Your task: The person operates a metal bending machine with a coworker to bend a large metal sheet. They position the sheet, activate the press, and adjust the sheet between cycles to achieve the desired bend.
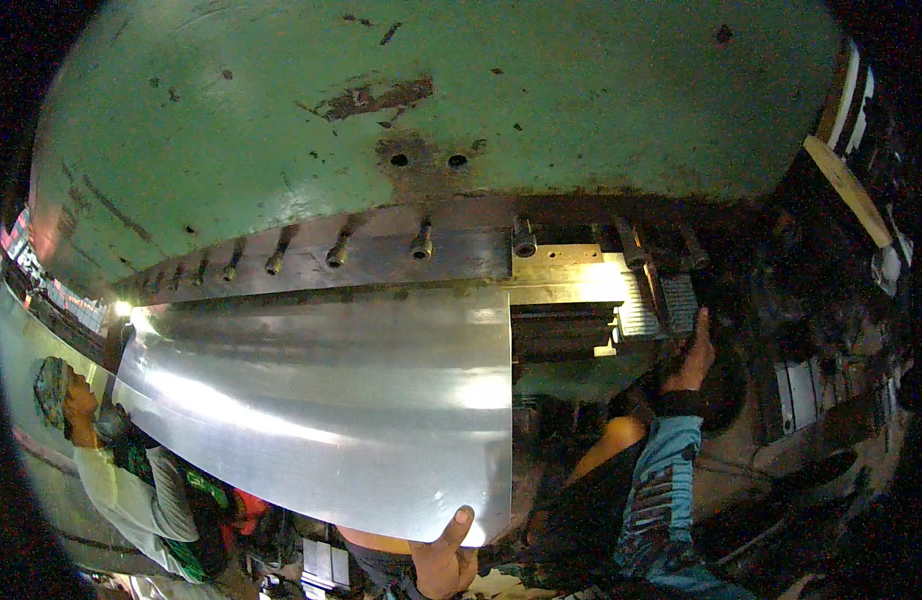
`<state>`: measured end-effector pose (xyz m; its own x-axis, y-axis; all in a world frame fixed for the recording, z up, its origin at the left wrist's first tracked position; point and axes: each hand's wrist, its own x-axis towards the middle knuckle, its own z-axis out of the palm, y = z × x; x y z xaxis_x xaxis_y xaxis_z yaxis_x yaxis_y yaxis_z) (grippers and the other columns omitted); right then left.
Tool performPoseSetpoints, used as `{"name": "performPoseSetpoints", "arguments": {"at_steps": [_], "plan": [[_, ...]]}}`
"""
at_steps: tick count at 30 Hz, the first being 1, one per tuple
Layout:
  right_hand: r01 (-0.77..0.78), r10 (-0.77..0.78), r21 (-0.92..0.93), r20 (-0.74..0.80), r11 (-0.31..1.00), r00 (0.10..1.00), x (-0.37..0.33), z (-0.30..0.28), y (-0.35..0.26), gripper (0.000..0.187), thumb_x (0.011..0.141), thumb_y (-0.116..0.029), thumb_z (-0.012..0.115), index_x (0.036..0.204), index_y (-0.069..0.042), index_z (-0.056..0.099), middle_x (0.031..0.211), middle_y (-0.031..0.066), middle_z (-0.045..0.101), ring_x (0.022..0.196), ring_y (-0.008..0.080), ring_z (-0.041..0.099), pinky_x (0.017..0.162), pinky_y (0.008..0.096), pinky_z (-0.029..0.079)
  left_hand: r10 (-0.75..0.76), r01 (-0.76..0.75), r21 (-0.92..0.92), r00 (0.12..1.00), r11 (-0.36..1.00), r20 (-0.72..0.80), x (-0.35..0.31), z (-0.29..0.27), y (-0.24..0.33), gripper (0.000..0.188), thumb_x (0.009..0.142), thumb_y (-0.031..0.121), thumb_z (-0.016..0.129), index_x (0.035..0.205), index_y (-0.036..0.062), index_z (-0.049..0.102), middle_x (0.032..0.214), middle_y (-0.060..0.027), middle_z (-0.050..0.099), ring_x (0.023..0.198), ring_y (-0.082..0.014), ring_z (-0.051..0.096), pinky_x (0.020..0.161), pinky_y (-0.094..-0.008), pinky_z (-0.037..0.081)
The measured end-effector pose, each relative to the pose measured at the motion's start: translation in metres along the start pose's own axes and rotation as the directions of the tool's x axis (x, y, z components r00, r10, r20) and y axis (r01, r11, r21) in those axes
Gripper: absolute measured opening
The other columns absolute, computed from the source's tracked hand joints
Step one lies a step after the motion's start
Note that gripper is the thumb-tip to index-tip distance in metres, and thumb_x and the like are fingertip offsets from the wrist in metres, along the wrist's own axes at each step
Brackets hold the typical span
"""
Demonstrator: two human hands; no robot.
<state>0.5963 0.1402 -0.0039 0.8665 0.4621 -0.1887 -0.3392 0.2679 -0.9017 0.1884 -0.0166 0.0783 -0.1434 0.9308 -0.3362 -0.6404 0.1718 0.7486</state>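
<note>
While the left hand (445,562) pinches the metal sheet (351,400), hold it level; I cannot tell the grip of the right hand (693,354).

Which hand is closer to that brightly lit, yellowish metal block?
Right. The right hand is below and right of the yellowish metal block; the left hand is much lower, holding the near edge of the metal sheet.

Markings: no lettering, numbers or signs legible anywhere in view. Dark marks on blue sleeve (669,480): unreadable.
</note>
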Motion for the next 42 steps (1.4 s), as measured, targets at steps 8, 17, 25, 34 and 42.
{"name": "performPoseSetpoints", "arguments": {"at_steps": [8,17,25,34,42], "plan": [[0.207,-0.207,-0.066,0.018,0.976,0.978,0.008,0.004,0.012,0.035,0.097,-0.037,0.068,0.109,-0.004,0.072,0.105,0.0030,0.068,0.088,0.0167,0.057,0.076,0.0353,0.046,0.005,-0.035,0.501,0.998,0.865,0.060,0.004,-0.025,0.006,0.067,0.085,0.004,0.075,0.145,0.0166,0.048,0.132,-0.0167,0.056,0.117,-0.0331,0.059,0.098,-0.0482,0.049],[0.251,-0.249,-0.073,0.042,0.965,0.968,0.008,0.001,0.013,0.030,0.096,-0.034,0.071,0.108,-0.007,0.073,0.101,-0.0008,0.068,0.086,0.0135,0.057,0.074,0.0302,0.044,0.419,-0.760,0.615,0.639,0.210,0.646,0.011,-0.046,-0.003,0.063,0.080,-0.005,0.070,0.134,0.0265,0.064,0.133,-0.0228,0.057,0.112,-0.0412,0.060,0.101,-0.0500,0.044],[0.124,-0.124,0.001,-0.037,0.992,0.992,0.016,-0.003,0.021,0.036,0.090,-0.036,0.079,0.111,-0.008,0.070,0.109,0.0023,0.066,0.099,0.0174,0.058,0.078,0.0340,0.049,0.360,-0.731,0.630,0.680,0.263,0.639,0.009,-0.050,0.003,0.064,0.079,-0.008,0.067,0.133,0.0263,0.066,0.130,-0.0216,0.059,0.111,-0.0400,0.061,0.098,-0.0495,0.046],[0.180,-0.178,-0.091,0.035,0.979,0.983,0.020,-0.009,0.023,0.036,0.092,-0.041,0.074,0.112,-0.011,0.070,0.109,0.0003,0.066,0.094,0.0159,0.056,0.078,0.0322,0.045,0.394,-0.736,0.638,0.669,0.229,0.630,0.009,-0.049,-0.001,0.070,0.073,-0.006,0.067,0.135,0.0269,0.064,0.128,-0.0230,0.060,0.112,-0.0412,0.061,0.100,-0.0494,0.045],[0.190,-0.187,-0.132,0.040,0.973,0.982,0.005,0.000,0.011,0.031,0.095,-0.043,0.071,0.086,-0.014,0.064,0.085,-0.0046,0.054,0.075,0.0127,0.042,0.067,0.0334,0.036,0.267,-0.438,0.629,0.897,0.642,0.352,0.007,-0.028,0.009,0.069,0.076,-0.001,0.074,0.140,0.0189,0.056,0.125,-0.0170,0.061,0.107,-0.0343,0.062,0.094,-0.0426,0.048]]}}
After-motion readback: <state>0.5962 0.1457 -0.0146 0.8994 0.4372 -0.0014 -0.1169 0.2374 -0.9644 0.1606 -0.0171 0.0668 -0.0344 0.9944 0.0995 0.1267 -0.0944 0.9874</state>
